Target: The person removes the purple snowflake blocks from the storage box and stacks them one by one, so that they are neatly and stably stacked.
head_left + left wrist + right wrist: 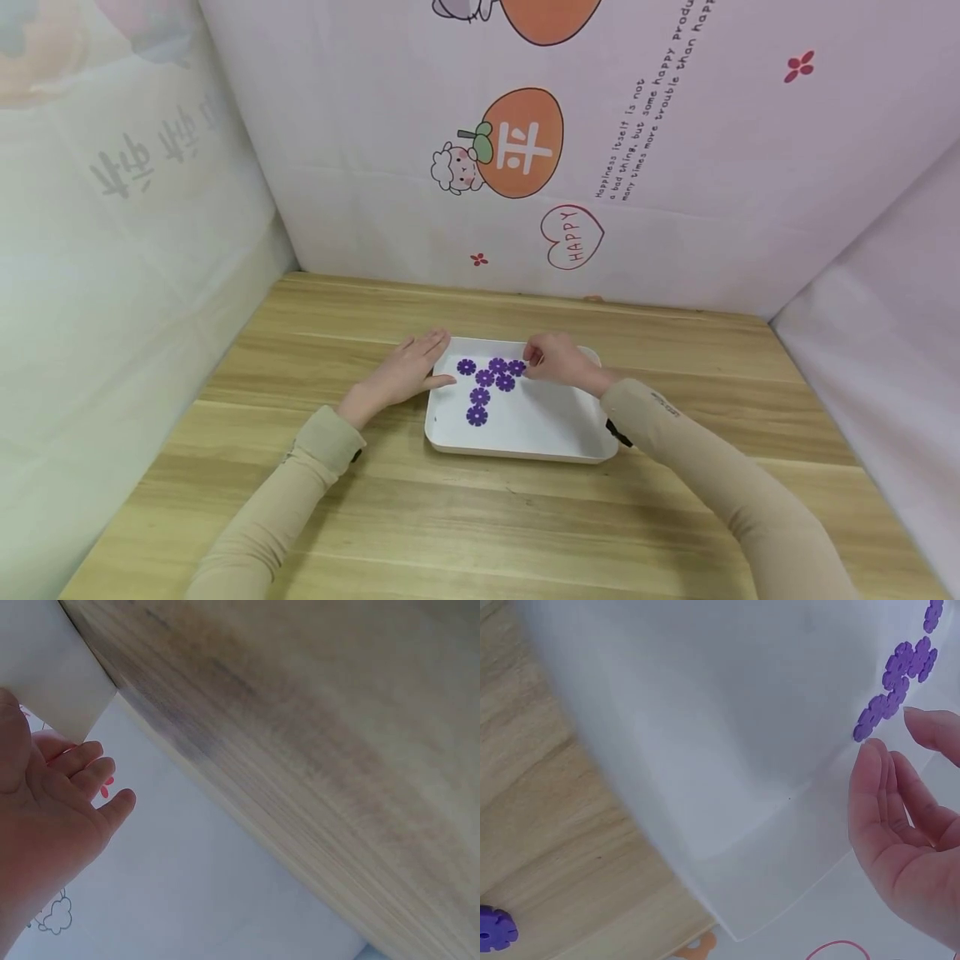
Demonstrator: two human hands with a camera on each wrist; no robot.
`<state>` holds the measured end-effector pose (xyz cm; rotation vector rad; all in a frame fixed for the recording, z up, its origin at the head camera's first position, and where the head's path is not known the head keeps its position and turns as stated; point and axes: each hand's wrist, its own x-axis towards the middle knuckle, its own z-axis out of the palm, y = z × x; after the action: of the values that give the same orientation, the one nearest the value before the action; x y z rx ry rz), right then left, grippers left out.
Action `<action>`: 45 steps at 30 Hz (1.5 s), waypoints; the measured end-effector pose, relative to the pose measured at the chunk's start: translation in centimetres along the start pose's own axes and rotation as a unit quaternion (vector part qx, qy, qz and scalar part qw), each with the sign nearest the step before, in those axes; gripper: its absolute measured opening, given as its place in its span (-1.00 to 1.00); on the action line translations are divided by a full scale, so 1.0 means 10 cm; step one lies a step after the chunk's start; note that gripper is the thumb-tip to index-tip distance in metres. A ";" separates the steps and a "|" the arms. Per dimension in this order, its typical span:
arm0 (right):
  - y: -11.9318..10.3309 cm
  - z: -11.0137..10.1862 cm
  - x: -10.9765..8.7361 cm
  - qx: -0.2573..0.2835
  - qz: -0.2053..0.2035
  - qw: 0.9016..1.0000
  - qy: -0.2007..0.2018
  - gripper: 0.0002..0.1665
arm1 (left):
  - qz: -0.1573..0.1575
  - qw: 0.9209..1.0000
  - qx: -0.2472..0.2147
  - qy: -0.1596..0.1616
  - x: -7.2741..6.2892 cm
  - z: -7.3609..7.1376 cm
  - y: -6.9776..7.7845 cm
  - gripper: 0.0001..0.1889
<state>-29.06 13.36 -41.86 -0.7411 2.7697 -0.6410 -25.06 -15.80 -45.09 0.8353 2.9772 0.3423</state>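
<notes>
Several purple snowflake discs [480, 397] lie in a shallow white tray [540, 423], most joined in a branching row. One disc [466, 367] sits apart at the upper left of the tray. My left hand [405, 367] rests at the tray's left rim, fingers extended together and thumb spread over the inside. Over the far side of the tray is my right hand [558, 362], fingertips right at the rightmost disc. In the right wrist view its thumb [934, 733] is apart from the bent fingers, with the end disc [864, 729] just beyond the fingertips.
Another purple disc [495, 928] shows against the wood at the lower left of the right wrist view. The tray stands on a wooden table [480, 525]. Printed white cloth walls [375, 167] rise behind and at both sides.
</notes>
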 end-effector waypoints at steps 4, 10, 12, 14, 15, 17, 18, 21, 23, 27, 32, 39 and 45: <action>-0.03 0.01 0.02 -0.006 0.008 1.000 -0.005 -0.77 | 0.000 1.000 0.000 -0.002 0.01 0.01 -0.01 -0.11; -0.06 0.05 0.06 -0.014 0.026 1.000 -0.006 -0.74 | 0.000 1.000 0.004 -0.004 0.01 0.02 -0.01 -0.11; -0.07 0.06 0.07 -0.016 0.032 0.999 -0.005 -0.73 | 0.000 1.000 0.005 -0.004 0.01 0.02 -0.01 -0.11; -0.08 0.07 0.08 -0.023 0.032 0.999 -0.006 -0.72 | 0.000 1.000 0.006 -0.003 0.01 0.02 -0.01 -0.11; -0.08 0.07 0.08 -0.025 0.033 0.999 -0.006 -0.71 | 0.000 1.000 0.006 -0.003 0.02 0.02 -0.01 -0.12; -0.08 0.09 0.08 -0.032 0.031 0.999 -0.007 -0.69 | -0.001 1.000 0.003 -0.003 0.02 0.02 -0.01 -0.12; -0.08 0.09 0.08 -0.035 0.028 0.999 -0.008 -0.69 | -0.001 1.000 0.003 -0.004 0.02 0.02 -0.01 -0.12; -0.08 0.10 0.08 -0.041 0.023 0.999 -0.008 -0.67 | -0.001 1.000 0.000 -0.002 0.02 0.02 -0.01 -0.12; -0.08 0.11 0.08 -0.046 0.017 0.999 -0.008 -0.67 | 0.000 1.000 0.000 0.000 0.02 0.02 -0.02 -0.12; -0.07 0.12 0.09 -0.060 0.008 0.998 -0.013 -0.67 | 0.001 1.000 0.001 0.003 0.02 0.02 -0.02 -0.12; -0.08 0.12 0.08 -0.074 0.003 0.997 -0.024 -0.68 | 0.004 1.000 0.004 0.005 0.02 0.01 -0.01 -0.12; -0.10 0.13 0.05 -0.073 0.009 0.997 -0.029 -0.76 | 0.006 1.000 0.005 0.006 0.02 0.01 -0.01 -0.12; -0.11 0.13 0.03 -0.062 -0.001 0.998 -0.034 -0.74 | 0.005 1.000 -0.001 0.003 0.02 0.00 0.00 -0.12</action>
<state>-28.42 11.89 -42.55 -0.7752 2.7656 -0.4399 -25.21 -15.75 -45.09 0.8507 2.9785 0.3482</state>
